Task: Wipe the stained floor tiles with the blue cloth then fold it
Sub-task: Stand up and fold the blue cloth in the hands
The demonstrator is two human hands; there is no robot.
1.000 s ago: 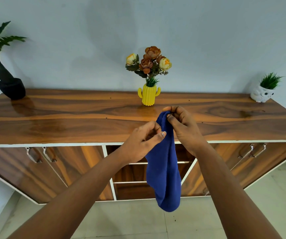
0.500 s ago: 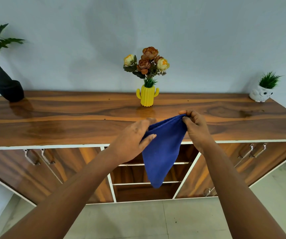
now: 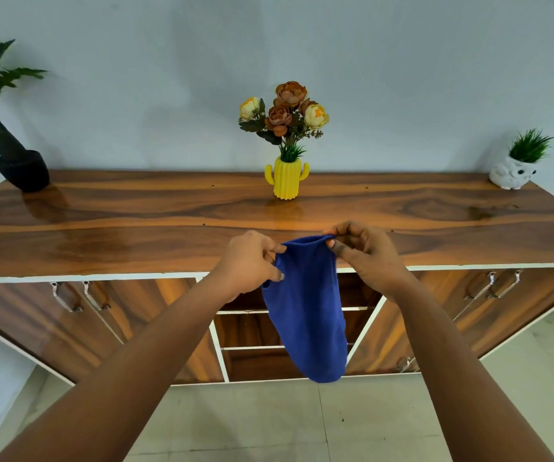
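The blue cloth (image 3: 305,308) hangs in the air in front of the wooden sideboard, its top edge stretched between both hands. My left hand (image 3: 247,261) pinches the cloth's upper left corner. My right hand (image 3: 362,251) pinches the upper right corner with thumb and fingers. The cloth's lower end dangles down to about the sideboard's base. Pale floor tiles (image 3: 269,421) lie below, with a few small dark specks near the grout line.
A long wooden sideboard (image 3: 135,235) fills the middle, with doors, metal handles and open shelves behind the cloth. On it stand a yellow cactus vase with flowers (image 3: 285,176), a black potted plant (image 3: 19,165) at left and a white owl planter (image 3: 514,173) at right.
The two hands drew apart and spread the cloth's top edge, then settled lower and closer to the sideboard's front. The cloth now hangs longer and flatter.
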